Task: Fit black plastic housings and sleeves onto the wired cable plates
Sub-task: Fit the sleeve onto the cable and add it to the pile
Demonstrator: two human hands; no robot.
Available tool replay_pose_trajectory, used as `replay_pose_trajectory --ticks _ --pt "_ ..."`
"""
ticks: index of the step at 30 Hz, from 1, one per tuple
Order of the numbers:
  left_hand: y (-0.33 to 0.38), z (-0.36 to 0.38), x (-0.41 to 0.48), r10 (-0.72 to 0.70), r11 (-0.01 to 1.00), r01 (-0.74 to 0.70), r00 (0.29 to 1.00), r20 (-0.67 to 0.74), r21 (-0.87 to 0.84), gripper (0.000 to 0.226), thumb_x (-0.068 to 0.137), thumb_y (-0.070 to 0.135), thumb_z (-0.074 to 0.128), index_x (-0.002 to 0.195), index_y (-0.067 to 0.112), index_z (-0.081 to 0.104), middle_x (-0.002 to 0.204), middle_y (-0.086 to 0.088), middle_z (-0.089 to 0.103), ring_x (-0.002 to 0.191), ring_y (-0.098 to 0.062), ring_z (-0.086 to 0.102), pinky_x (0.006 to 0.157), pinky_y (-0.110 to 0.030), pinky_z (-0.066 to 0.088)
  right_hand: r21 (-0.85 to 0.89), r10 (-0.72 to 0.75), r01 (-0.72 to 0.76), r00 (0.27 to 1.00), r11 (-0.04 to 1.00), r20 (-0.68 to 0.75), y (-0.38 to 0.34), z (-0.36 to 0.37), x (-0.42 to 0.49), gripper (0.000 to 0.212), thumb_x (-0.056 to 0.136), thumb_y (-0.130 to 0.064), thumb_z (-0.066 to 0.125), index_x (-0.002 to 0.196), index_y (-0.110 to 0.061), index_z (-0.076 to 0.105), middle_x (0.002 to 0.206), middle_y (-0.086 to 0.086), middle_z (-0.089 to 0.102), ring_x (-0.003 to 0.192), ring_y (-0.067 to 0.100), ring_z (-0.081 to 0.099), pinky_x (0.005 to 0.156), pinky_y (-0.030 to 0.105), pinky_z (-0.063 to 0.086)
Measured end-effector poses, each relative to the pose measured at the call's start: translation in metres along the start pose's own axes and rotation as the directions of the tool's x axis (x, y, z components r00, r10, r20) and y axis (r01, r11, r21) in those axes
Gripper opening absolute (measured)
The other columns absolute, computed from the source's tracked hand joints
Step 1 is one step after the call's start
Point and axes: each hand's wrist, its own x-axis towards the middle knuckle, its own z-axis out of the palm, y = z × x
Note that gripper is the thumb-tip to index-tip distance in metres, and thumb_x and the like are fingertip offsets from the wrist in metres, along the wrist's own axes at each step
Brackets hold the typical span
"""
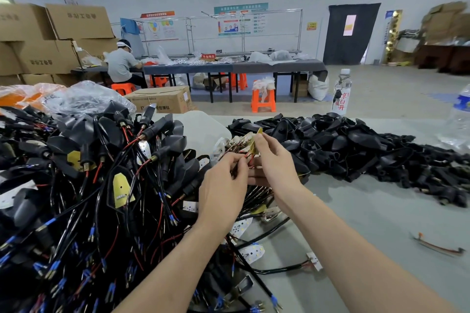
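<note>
Cable plate [254, 147] sits at frame centre: your right hand [276, 164] pinches it, your left hand [223, 185] pinches its red wires [248, 160]. Tugging may snag neighbouring leads [256, 193], tearing wires loose.

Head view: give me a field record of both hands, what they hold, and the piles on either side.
left hand: pinches the wired plates by their red leads
right hand: pinches a yellow plate atop that bundle
left pile: black housings already on cables, tangled
right pile: loose black housings, no cables
table: grey surface under both piles
</note>
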Motion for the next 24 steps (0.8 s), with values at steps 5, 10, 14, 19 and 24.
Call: replay_pose_trajectory --ticks 5,10,14,19,24 --pt "-0.003 0.010 -0.004 -0.115 0.955 0.173 0.965 0.235 -0.242 0.015 0.103 0.026 0.044 0.098 0.033 0.055 0.084 0.018 0.072 0.071 0.009 0.061 0.066 -0.022 0.046 -0.268 -0.069 0.056 0.997 0.962 -0.041 0.003 -0.014 0.002 0.028 0.092 -0.051 0.057 0.115 -0.036 0.060 0.092 0.003 0.071 0.066 0.023 0.074 0.051 0.031 0.055" --pt "0.004 0.012 -0.006 -0.196 0.879 0.292 0.942 0.272 -0.378 0.014 0.104 0.019 0.044 0.101 0.023 0.057 0.082 0.005 0.064 0.060 0.004 0.054 0.058 -0.017 0.043 -0.463 -0.118 0.077 0.991 0.883 -0.060 0.005 -0.021 0.007 0.033 0.087 -0.059 0.047 0.107 -0.040 0.064 0.083 -0.001 0.074 0.078 0.027 0.072 0.069 0.042 0.059" --pt "0.007 0.013 -0.008 -0.221 0.879 0.312 0.937 0.271 -0.361 0.012 0.104 0.019 0.045 0.101 0.024 0.056 0.088 0.004 0.063 0.067 -0.002 0.056 0.064 -0.023 0.044 -0.426 -0.112 0.066 0.990 0.902 -0.083 0.006 -0.022 0.007 0.030 0.087 -0.051 0.047 0.105 -0.036 0.066 0.077 -0.003 0.070 0.075 0.026 0.073 0.061 0.039 0.059" --pt "0.009 0.012 -0.010 -0.193 0.911 0.264 0.952 0.236 -0.318 0.013 0.103 0.020 0.045 0.098 0.025 0.055 0.083 0.005 0.062 0.054 0.000 0.051 0.055 -0.020 0.045 -0.376 -0.100 0.052 0.989 0.925 -0.111 0.007 -0.022 0.005 0.030 0.088 -0.050 0.050 0.104 -0.033 0.068 0.078 -0.005 0.069 0.078 0.019 0.072 0.059 0.034 0.061" --pt "0.013 0.010 -0.009 -0.185 0.930 0.247 0.954 0.235 -0.272 0.012 0.102 0.022 0.044 0.097 0.029 0.053 0.078 0.005 0.062 0.058 -0.005 0.054 0.057 -0.027 0.048 -0.252 -0.055 0.026 0.993 0.967 -0.108 0.004 -0.021 0.005 0.023 0.090 -0.039 0.056 0.074 -0.025 0.066 0.062 -0.008 0.062 0.065 0.014 0.064 0.081 0.047 0.060"
